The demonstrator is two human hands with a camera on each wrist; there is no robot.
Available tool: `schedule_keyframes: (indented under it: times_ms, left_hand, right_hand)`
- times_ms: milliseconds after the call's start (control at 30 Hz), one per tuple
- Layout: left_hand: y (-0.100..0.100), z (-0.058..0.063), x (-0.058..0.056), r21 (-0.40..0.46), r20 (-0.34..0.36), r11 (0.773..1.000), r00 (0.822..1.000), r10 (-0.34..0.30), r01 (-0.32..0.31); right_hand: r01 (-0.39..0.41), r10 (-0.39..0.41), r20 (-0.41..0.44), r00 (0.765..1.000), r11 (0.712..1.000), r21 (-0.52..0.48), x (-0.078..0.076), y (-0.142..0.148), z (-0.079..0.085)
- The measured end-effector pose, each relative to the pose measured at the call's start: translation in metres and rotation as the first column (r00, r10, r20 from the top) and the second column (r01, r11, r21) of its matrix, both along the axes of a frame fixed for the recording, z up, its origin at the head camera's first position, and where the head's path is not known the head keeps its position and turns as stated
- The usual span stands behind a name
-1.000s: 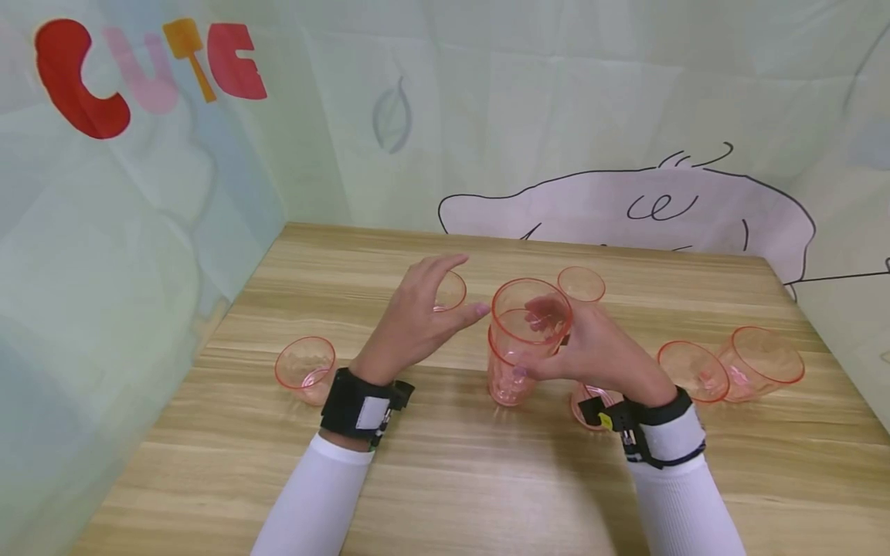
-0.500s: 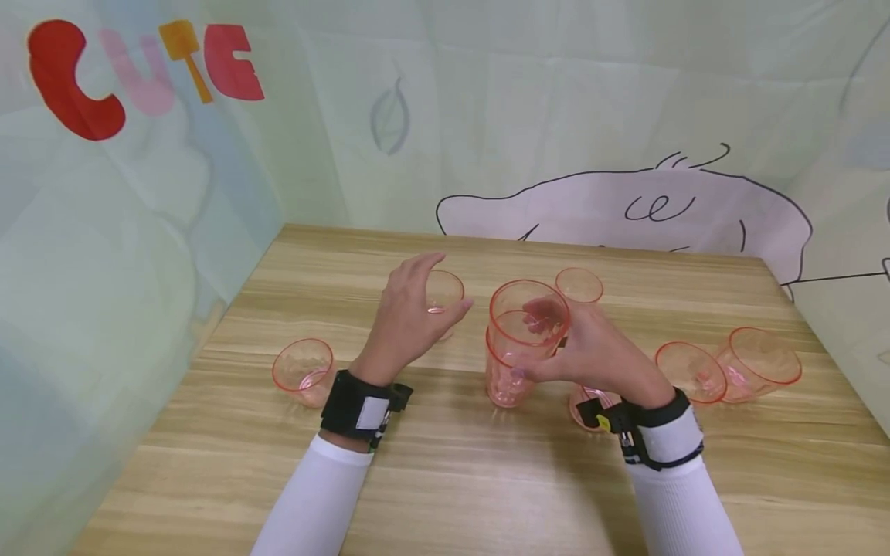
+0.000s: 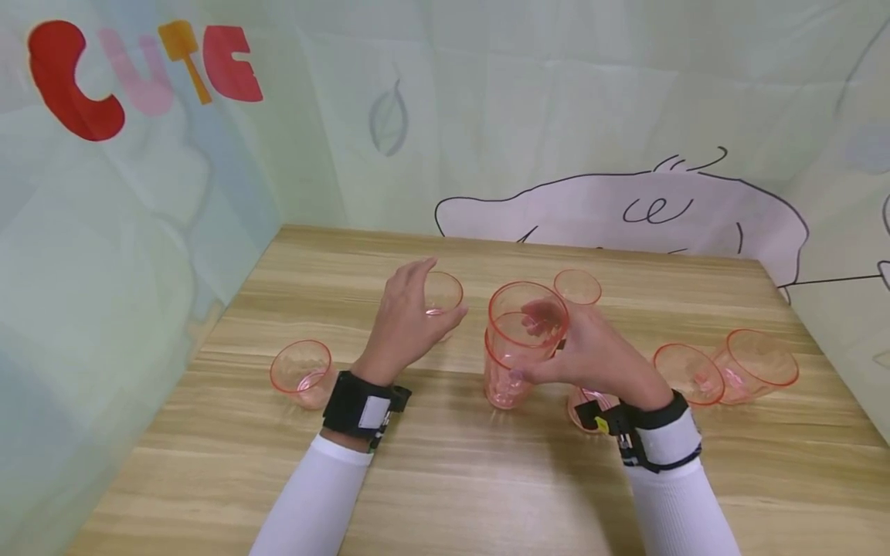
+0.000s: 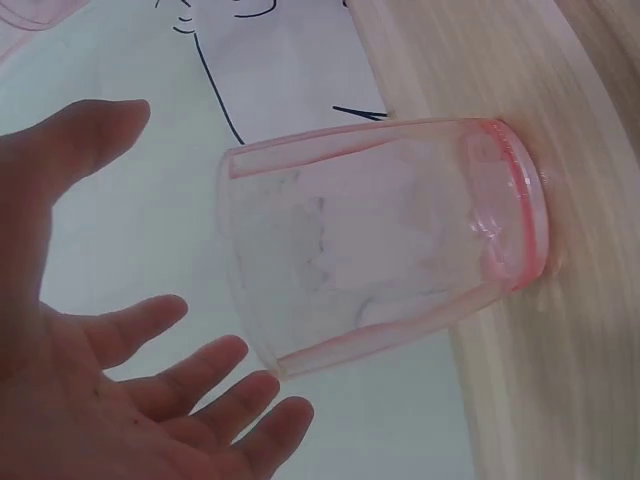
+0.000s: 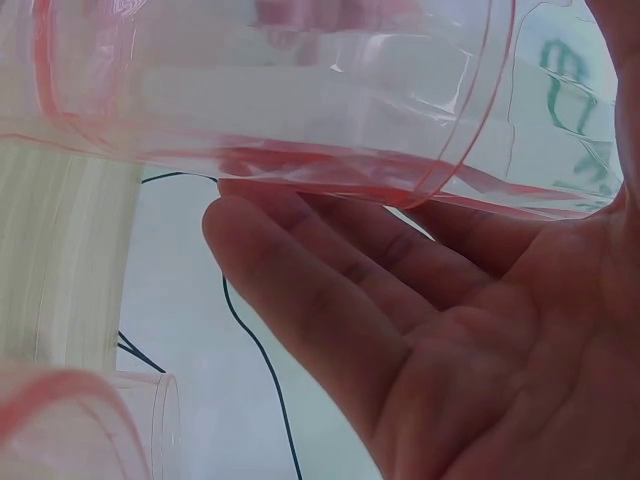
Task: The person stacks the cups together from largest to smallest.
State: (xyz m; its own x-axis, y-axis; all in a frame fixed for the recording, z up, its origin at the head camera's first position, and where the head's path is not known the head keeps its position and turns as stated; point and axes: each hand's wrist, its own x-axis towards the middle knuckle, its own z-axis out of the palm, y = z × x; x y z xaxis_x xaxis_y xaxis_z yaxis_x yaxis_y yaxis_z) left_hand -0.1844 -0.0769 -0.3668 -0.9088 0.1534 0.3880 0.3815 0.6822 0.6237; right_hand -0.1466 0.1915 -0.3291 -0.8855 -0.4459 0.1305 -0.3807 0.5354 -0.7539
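Note:
Two clear pink tumblers with red rims stand nested in the middle of the table in the head view. My right hand (image 3: pixel 598 347) grips the upper tumbler (image 3: pixel 511 328), fingers behind it and thumb in front. Below its rim shows the lower tumbler (image 3: pixel 502 390). In the right wrist view the fingers (image 5: pixel 310 290) lie along the tumbler wall. To the left, my left hand (image 3: pixel 403 320) holds nothing, its thumb and fingers spread apart. Just beyond it stands another pink tumbler (image 4: pixel 380 240), upright on the table and partly behind the hand in the head view.
More pink tumblers stand around: one at the left (image 3: pixel 302 374), one at the back (image 3: pixel 579 287), and two close together at the right, the nearer (image 3: pixel 684 374) overlapping the farther (image 3: pixel 761 367). Another tumbler base (image 3: pixel 587 405) shows beside the right wrist. A printed cloth (image 3: pixel 487 116) hangs behind the wooden table (image 3: pixel 445 479).
My left hand has drawn back to the left, away from the nested tumblers, towards the tumbler near it. My right hand has stayed in place, gripping the upper tumbler.

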Motion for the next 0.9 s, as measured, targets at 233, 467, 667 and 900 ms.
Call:
schedule_keyframes:
  times_ms: [233, 467, 667, 900]
  left_hand:
    - [0.0, -0.008, -0.003, -0.015, 0.095, 0.999, 0.994, 0.052, -0.051]
    - [0.0, -0.011, -0.006, -0.029, 0.174, 0.996, 0.981, 0.09, -0.086]
    - [-0.001, -0.013, -0.007, -0.032, 0.251, 0.994, 0.961, 0.113, -0.109]
    - [-0.002, -0.016, -0.008, -0.03, 0.289, 0.992, 0.949, 0.127, -0.123]
  right_hand:
    - [0.003, -0.003, -0.003, 1.0, 1.0, 0.022, 0.0, 0.0, -0.001]
    - [0.0, 0.001, -0.007, 1.0, 1.0, 0.028, 0.0, 0.0, 0.001]
    - [-0.003, 0.003, -0.009, 1.0, 1.0, 0.015, 0.0, 0.0, 0.001]
    - [0.006, -0.006, -0.003, 1.0, 1.0, 0.022, 0.001, -0.001, 0.002]
